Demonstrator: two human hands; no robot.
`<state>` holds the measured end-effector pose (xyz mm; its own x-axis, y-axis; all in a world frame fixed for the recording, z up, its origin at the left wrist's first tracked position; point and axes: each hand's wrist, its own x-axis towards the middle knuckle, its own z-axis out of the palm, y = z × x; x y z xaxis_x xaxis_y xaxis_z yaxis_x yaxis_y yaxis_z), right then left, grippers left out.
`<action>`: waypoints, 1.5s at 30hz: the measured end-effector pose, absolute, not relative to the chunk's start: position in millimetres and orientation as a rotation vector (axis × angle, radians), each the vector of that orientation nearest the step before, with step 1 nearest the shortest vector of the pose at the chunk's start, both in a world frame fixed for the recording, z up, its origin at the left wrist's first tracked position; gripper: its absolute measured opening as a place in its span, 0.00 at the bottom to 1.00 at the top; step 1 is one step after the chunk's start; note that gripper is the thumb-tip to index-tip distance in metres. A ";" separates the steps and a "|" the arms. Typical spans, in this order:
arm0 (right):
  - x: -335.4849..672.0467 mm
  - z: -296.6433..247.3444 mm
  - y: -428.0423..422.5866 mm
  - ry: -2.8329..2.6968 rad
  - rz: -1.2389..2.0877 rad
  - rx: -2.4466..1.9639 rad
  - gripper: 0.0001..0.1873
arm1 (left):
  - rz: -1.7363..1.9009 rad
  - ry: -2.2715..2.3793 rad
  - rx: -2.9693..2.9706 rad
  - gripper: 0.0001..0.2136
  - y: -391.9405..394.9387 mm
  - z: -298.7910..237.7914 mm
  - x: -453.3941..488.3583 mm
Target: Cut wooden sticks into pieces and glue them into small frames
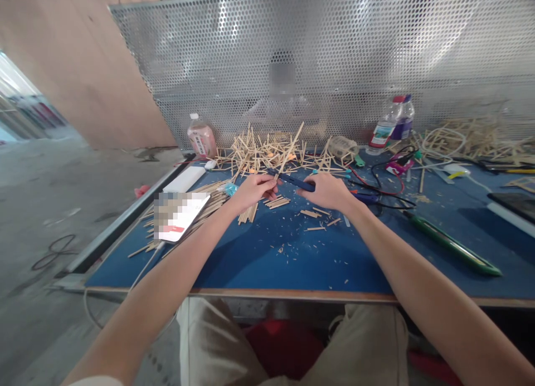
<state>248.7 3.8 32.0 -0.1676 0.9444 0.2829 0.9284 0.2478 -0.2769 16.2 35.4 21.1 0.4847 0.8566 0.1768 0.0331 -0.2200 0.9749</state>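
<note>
My left hand point(256, 192) is closed, its fingers pinched on a thin wooden stick point(290, 150) that slants up and to the right. In my right hand point(328, 190) is a slim dark blue tool point(296, 182); its far end meets the stick at my left fingertips. The exact kind of tool cannot be made out. Below the hands lie short cut sticks point(277, 202) and, further right, a few loose pieces point(310, 214). Small wood chips point(288, 249) are scattered over the blue tabletop point(251, 269). Behind the hands is a tangled heap of sticks point(254, 149).
A phone point(190, 219) with a cable rests over longer sticks at left, near a white box point(184, 179). Bottles point(201, 138) stand before a perforated metal panel point(234, 57). To the right are a green tool point(453, 244), dark cables point(378, 180) and another phone point(514, 205).
</note>
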 end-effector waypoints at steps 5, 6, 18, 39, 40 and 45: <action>245.2 30.9 4.8 -2.139 -0.020 -1.723 0.20 | 0.946 0.784 1.693 0.09 36.2 21.4 15.1; 244.5 30.6 5.1 -2.144 -0.024 -1.716 0.21 | 0.954 0.788 1.723 0.09 36.0 22.0 14.6; 233.1 22.0 8.6 -2.114 0.208 -1.750 0.35 | 0.989 0.887 1.864 0.10 36.9 24.3 10.7; 214.8 17.8 3.8 -2.066 0.091 -1.820 0.34 | 1.044 1.005 1.864 0.09 34.8 31.1 10.6; 214.7 17.2 4.1 -2.066 0.103 -1.822 0.34 | 1.037 1.018 1.865 0.09 34.6 32.1 10.5; 214.4 16.5 4.7 -2.066 0.136 -1.821 0.35 | 1.032 1.044 1.878 0.10 31.8 36.2 10.5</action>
